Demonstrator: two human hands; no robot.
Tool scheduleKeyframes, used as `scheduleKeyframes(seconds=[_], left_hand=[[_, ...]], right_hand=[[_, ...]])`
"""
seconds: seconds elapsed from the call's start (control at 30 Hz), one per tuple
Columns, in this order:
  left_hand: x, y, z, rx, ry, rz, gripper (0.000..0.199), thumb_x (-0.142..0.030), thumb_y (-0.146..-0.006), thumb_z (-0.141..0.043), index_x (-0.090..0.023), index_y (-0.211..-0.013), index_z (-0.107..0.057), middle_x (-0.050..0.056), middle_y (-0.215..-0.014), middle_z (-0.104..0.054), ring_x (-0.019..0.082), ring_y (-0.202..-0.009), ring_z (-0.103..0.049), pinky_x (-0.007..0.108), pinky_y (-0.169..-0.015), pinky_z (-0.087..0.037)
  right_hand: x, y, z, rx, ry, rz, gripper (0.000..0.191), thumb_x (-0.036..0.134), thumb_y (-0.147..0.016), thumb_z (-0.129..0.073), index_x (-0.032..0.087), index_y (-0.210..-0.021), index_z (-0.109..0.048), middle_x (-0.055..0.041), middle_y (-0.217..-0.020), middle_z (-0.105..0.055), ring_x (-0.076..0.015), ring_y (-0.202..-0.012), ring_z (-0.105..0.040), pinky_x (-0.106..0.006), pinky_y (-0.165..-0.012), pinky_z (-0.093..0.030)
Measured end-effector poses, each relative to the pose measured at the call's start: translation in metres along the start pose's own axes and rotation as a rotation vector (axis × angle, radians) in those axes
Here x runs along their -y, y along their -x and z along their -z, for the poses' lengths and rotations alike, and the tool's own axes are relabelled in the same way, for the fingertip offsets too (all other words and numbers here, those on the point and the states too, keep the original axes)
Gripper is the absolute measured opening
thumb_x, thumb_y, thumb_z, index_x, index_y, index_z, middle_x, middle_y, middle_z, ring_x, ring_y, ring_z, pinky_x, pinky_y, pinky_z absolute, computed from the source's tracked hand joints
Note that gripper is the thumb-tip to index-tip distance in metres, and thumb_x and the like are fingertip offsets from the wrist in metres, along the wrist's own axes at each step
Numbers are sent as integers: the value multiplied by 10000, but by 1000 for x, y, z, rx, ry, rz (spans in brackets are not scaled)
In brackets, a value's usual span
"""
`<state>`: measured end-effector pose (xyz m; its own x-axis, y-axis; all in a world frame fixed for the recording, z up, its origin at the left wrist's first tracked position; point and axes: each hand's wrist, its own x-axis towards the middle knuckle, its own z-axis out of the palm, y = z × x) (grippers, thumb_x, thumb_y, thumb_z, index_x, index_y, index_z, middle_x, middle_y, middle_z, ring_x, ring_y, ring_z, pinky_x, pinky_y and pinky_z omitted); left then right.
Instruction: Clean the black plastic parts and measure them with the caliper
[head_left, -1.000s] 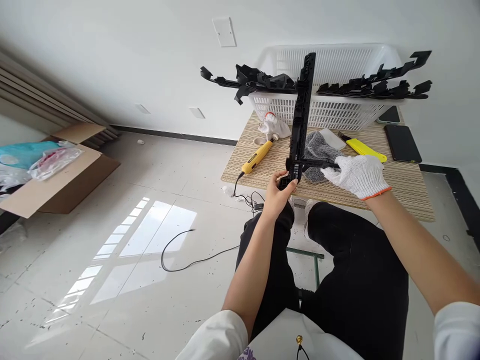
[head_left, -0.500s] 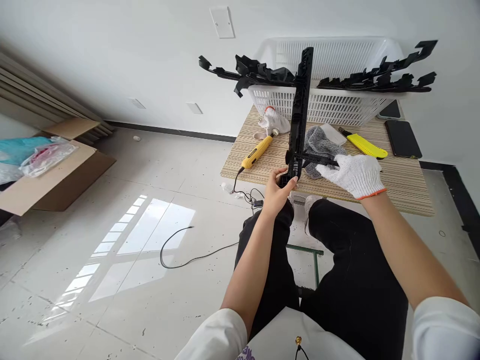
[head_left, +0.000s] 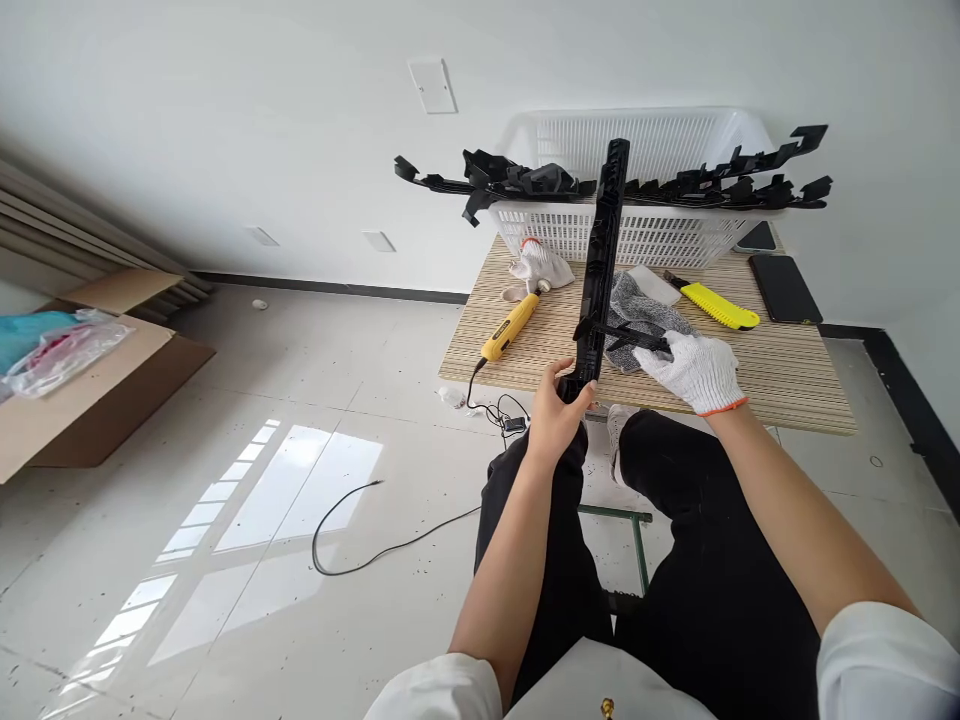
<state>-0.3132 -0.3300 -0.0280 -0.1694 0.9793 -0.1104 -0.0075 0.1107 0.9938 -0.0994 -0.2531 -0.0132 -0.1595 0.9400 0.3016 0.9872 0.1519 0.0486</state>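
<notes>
Left hand [head_left: 556, 412], bare: thumb and fingers closed around near end of black strip [head_left: 602, 260]. Strip held above table [head_left: 787, 395], far end before basket [head_left: 675, 238]. Right hand [head_left: 691, 374], gloved: fingers closed on black tool [head_left: 636, 337]; tool end overlaps strip's near portion, contact cannot be confirmed. Grey cloth [head_left: 628, 298] on table, right of strip. Yellow power tool [head_left: 512, 327] left; yellow knife [head_left: 718, 304] farther right.

Bright reflections [head_left: 300, 490] streak the pale floor [head_left: 397, 640] beside a white wall [head_left: 225, 120]
</notes>
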Motion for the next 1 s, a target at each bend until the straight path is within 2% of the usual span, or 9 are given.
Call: scheduleKeyframes(seconds=[0.07, 0.17, 0.27, 0.5, 0.7, 1.0], left_hand=[[0, -2, -1, 2, -11, 3, 477, -344, -819, -789, -219, -1224, -570, -3, -796, -704, 158, -643, -711, 279, -696, -529], [-1, -5, -2, 11, 0, 25, 498, -367, -823, -783, -224, -1244, -560, -7, -788, -688, 153, -605, -702, 243, -564, -509], [-3, -7, -4, 9, 20, 72, 529, -388, -823, -776, -223, -1265, -536, 11, -869, -678, 163, -612, -720, 213, -450, -479], [0, -11, -4, -5, 68, 78, 554, -431, -812, -791, -206, -1253, -543, 43, -971, -689, 140, -573, -715, 208, -461, -527], [3, -16, -4, -19, 48, 45, 519, -418, -807, -801, -203, -1209, -552, 20, -903, -670, 123, -485, -678, 186, -388, -440], [6, -19, -8, -36, 5, -1, 373, -392, -833, -759, -203, -1093, -570, -23, -836, -625, 113, -420, -649, 186, -353, -398]], right_hand=[[1, -2, -1, 9, 0, -4, 720, 736, -853, -376, 119, -844, -749, -144, -647, -672, -286, -678, -650, -305, -572, -225], [2, -6, -3, 16, 4, 5, 702, 732, -859, -386, 127, -848, -742, -136, -654, -677, -290, -695, -659, -307, -576, -226], [4, -9, -3, 25, 3, 21, 677, 724, -862, -391, 140, -813, -731, -127, -646, -676, -282, -679, -652, -309, -572, -215], [5, -10, -1, 21, -7, 11, 704, 751, -864, -374, 146, -827, -732, -122, -616, -654, -279, -661, -638, -315, -568, -217], [7, -11, 1, 31, -37, -23, 675, 742, -857, -397, 151, -813, -721, -124, -654, -667, -285, -698, -650, -316, -588, -243], [8, -14, 1, 57, -103, -51, 656, 737, -864, -415, 163, -862, -734, -132, -695, -698, -292, -715, -661, -323, -585, -262]])
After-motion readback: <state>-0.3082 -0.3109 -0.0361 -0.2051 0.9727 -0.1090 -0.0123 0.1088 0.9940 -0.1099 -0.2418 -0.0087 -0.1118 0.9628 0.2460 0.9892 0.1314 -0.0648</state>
